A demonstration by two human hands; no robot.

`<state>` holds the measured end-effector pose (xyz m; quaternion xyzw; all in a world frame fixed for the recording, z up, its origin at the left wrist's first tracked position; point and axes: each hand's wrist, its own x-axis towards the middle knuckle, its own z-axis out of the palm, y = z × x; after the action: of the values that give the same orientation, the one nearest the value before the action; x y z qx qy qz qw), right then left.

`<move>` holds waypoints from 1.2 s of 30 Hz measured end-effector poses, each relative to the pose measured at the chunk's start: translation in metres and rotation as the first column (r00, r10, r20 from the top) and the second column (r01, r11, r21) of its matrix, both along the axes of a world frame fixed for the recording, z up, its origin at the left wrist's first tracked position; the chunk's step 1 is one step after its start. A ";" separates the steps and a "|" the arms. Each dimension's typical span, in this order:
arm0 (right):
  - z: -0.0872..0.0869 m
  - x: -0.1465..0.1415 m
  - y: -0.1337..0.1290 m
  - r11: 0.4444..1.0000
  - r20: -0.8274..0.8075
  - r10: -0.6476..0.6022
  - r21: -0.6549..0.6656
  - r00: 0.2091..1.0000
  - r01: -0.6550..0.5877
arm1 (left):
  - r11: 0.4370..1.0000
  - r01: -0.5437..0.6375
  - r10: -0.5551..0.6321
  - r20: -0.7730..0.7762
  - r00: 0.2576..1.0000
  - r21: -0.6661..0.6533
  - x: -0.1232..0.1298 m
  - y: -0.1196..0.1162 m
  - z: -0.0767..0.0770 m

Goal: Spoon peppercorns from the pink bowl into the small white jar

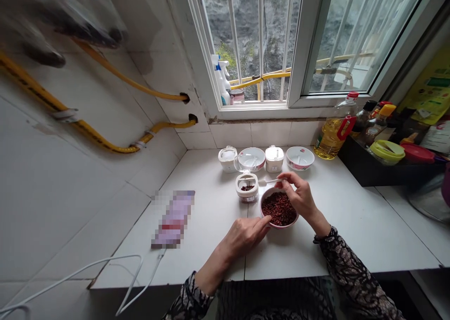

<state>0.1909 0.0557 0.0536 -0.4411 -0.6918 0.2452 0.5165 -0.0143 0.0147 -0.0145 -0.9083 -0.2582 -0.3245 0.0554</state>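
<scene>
A bowl (263,215) full of small dark red grains, like Sichuan peppercorns (279,208), sits near the middle of the counter. My left hand (246,235) grips its near left rim with the fingertips. Between the thumb and fingers of my right hand (298,193), over the bowl's far side, is a small white spoon (270,181). The spoon's head points left, toward a clear jar with a white rim (247,195). That jar's lid appears raised at the back, and some of the same red grains show inside. Whether the spoon carries any grains is too small to tell.
Behind stand two white-lidded jars (274,159) and two flowered bowls (300,162). An oil bottle (332,132) and a dark rack (365,163) of seasonings are at right. At left lies a blurred purple phone-like object (174,221) with a white cable (140,275).
</scene>
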 end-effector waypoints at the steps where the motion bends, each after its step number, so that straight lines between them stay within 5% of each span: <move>1: 0.001 0.005 0.001 1.000 -0.007 -0.013 -0.023 1.000 0.013 | 1.000 0.003 -0.003 0.003 1.000 0.000 0.000 0.000 0.000; 6: -0.004 0.017 0.008 0.996 0.247 -0.082 0.001 0.966 0.084 | 1.000 0.015 -0.015 0.015 1.000 0.011 0.000 0.000 0.002; 10: -0.010 0.010 0.010 0.995 0.331 0.062 -0.092 0.942 -0.033 | 1.000 0.001 -0.001 0.015 1.000 0.028 0.000 -0.001 0.004; 22: -0.011 0.016 0.014 0.934 -0.065 0.030 -0.354 0.997 -0.051 | 0.999 0.000 -0.001 0.033 0.999 0.036 0.001 -0.001 0.004; 31: -0.011 0.015 0.013 0.996 0.265 -0.010 -0.079 0.964 0.032 | 1.000 0.007 -0.007 0.012 1.000 0.019 -0.001 0.000 0.003; 36: -0.014 0.014 0.014 0.997 0.292 -0.002 -0.076 0.956 0.026 | 1.000 0.006 -0.006 0.018 1.000 0.021 0.000 -0.001 0.003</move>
<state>0.2053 0.0698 0.0401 -0.4975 -0.7470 0.2010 0.3926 -0.0142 0.0142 -0.0115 -0.9055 -0.2523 -0.3357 0.0616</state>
